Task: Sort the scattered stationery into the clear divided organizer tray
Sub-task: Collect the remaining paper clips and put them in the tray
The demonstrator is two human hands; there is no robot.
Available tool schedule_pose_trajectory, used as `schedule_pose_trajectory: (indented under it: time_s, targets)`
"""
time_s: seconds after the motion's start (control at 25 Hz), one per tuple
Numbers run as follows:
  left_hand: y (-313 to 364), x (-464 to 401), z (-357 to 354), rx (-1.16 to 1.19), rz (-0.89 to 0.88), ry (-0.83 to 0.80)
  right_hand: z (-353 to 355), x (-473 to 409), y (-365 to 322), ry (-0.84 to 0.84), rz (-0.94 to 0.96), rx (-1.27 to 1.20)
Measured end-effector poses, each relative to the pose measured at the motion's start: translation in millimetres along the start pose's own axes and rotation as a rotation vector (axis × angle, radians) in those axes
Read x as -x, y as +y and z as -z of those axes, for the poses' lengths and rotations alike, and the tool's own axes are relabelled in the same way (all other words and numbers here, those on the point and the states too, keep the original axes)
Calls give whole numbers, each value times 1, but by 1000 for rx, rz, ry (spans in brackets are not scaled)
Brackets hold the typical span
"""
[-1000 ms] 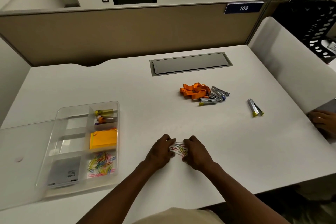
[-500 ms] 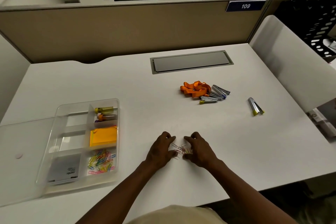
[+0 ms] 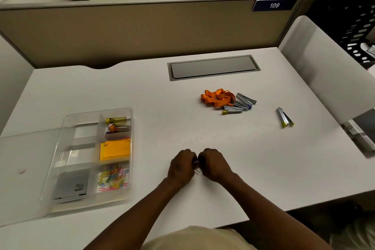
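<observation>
White desk [image 3: 142, 91] underneath, with both hands side by side near the front edge, knuckles almost touching. Left hand [image 3: 181, 165] and right hand [image 3: 215, 163] curled into loose fists over a small bunch of paper clips [image 3: 196, 168], only a few wire loops peeking out between them; hard to tell exactly how much each hand holds. Clear tray [image 3: 60, 138] well off to the left, split into compartments: coloured paper clips [image 3: 112, 176] in the near right one, orange sticky notes [image 3: 115, 149] in the one behind, a yellow-capped item [image 3: 115, 120] and some small bits in the far right one, a grey box [image 3: 72, 183] in the near left one. Farther back on the desk, an orange strap [image 3: 218, 97] bunched up, touching a cluster of small metal staplers [image 3: 239, 104]. Another small stapler [image 3: 284, 116] alone, well to the right of that pile. Grey hatch [image 3: 213, 67] set into the desk at the back.
</observation>
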State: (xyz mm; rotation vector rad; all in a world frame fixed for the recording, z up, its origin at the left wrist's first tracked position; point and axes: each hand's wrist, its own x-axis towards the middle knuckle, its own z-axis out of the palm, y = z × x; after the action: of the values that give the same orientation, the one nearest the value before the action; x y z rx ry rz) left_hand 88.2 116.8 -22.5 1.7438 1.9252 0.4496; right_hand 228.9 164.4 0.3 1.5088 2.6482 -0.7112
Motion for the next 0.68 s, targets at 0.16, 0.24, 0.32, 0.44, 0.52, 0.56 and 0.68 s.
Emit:
schedule_pose_trajectory:
  time_s: [0.16, 0.24, 0.32, 0.44, 0.52, 0.56, 0.68]
  targets:
    - [0, 1, 14, 183, 43, 67, 12, -1, 3, 40, -6, -213]
    - [5, -1, 34, 301, 52, 118, 30, -2, 1, 86, 3, -358]
    - [13, 1, 59, 439, 90, 146, 50, -3, -5, 67, -9, -533]
    - [23, 7, 89, 673, 141, 193, 71, -7, -18, 18, -24, -844]
    - [24, 14, 99, 791, 173, 264, 74, -9, -30, 7, -45, -1091]
    - [24, 18, 101, 829, 208, 301, 73, -10, -38, -8, -65, -1206]
    - [20, 32, 97, 805, 302, 455, 66, -11, -64, -95, -155, -1457]
